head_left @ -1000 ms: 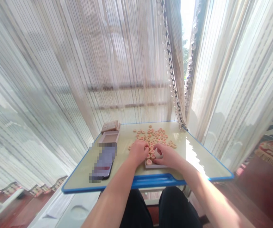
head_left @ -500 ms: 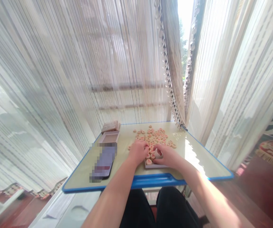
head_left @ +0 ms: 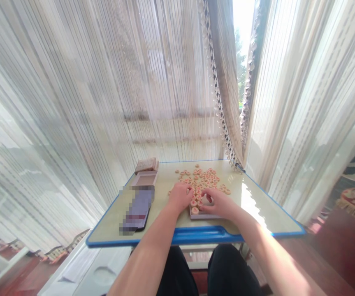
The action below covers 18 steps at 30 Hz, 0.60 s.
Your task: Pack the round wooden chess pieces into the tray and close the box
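Observation:
A shallow box (head_left: pixel 206 216) lies near the table's front edge, holding round Chinese chess pieces (head_left: pixel 195 210) with red characters in its left part. At the box's left side is my left hand (head_left: pixel 180 195). Its fingers are curled together against the pieces, and what they may hold is hidden. My right hand (head_left: pixel 219 202) rests over the right part of the box. Its thumb and forefinger curve apart in a C shape beside the pieces, with a gap between them. Many loose pieces (head_left: pixel 209 176) lie scattered just beyond both hands.
On the left of the blue-edged table (head_left: pixel 257 193) lies a phone (head_left: pixel 140 209) with a blurred screen. Behind it are an open shallow tray (head_left: pixel 145 179) and a closed box (head_left: pixel 146 164). Striped curtains (head_left: pixel 171 82) hang along the far edge.
The view has shifted slightly. Both hands stay at the box in nearly the same pose, and the pieces look unmoved.

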Available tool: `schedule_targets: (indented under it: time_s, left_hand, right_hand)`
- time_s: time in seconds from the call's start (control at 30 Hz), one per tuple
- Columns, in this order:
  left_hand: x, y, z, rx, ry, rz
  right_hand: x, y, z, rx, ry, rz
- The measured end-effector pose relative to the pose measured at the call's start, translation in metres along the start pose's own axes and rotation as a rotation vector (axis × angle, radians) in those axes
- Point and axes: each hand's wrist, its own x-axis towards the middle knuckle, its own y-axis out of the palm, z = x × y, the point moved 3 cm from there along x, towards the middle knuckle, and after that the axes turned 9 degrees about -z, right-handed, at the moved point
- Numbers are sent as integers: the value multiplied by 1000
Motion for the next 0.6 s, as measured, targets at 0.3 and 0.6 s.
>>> schedule_targets:
  time_s: [0.3, 0.6]
  left_hand:
    - [1, 0, 2, -19, -7, 2]
    - [2, -1, 2, 19, 4, 37]
  right_hand:
    - [1, 1, -2, 18, 3, -8]
    - [2, -3, 2, 19, 23, -2]
